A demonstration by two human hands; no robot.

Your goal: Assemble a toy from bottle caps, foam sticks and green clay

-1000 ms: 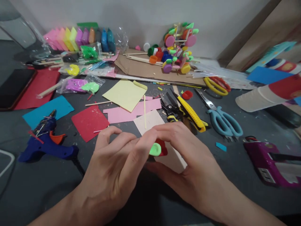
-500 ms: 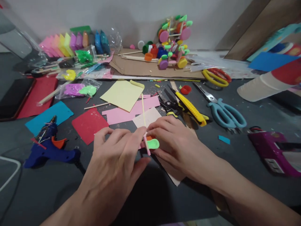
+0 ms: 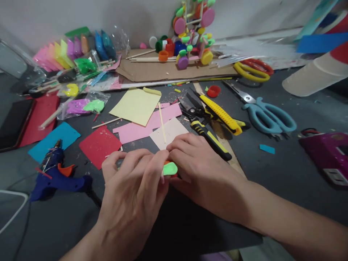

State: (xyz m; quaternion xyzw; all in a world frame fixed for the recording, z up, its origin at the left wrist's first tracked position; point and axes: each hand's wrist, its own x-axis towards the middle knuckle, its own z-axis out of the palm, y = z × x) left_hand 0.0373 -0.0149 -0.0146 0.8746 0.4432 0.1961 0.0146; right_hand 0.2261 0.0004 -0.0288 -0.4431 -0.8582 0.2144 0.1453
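My left hand (image 3: 130, 186) and my right hand (image 3: 199, 163) meet over the near middle of the table, both with fingers closed round one small craft piece. A light green clay blob (image 3: 170, 169) on that piece shows between my fingertips, with bits of orange, red and pink beside it. My fingers cover most of the piece, so its full shape is hidden. Just beyond my hands lie a pale paper sheet (image 3: 172, 131) and a thin yellow stick (image 3: 162, 123). A red paper square (image 3: 100, 145) is near my left hand.
A blue glue gun (image 3: 58, 181) lies at left. Yellow-and-black pliers (image 3: 209, 137), a yellow cutter knife (image 3: 221, 115) and blue-handled scissors (image 3: 268, 117) are at right, near a purple power strip (image 3: 328, 156). Behind, a colourful stick-and-cap model (image 3: 187, 40) stands on cardboard (image 3: 152, 74).
The pink stick that crossed the craft piece between my fingers is now mostly hidden. My hands have closed more tightly round the piece. The camera view has shifted, showing the pliers' handle.
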